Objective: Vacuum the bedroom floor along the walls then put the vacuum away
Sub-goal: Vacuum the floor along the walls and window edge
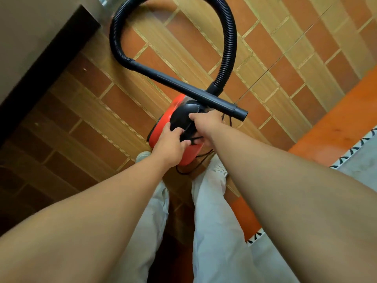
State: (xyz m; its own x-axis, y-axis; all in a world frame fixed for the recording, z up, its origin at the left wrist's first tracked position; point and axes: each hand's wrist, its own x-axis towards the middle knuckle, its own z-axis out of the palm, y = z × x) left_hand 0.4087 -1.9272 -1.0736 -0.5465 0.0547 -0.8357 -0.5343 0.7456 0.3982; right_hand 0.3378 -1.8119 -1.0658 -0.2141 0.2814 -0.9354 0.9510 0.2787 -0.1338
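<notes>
As two hands point(171, 142) point(206, 121) grip one vacuum point(162, 125), one hose point(231, 37) loops

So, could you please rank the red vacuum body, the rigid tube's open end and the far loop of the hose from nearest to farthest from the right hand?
1. The red vacuum body, directly under the right hand, which grips its black top.
2. The rigid tube's open end, just to the hand's right.
3. The far loop of the hose, well ahead, by the frame's upper edge.

Fingers of the right hand point(205, 120) lie hidden, perhaps around the handle of the vacuum point(161, 124).
</notes>
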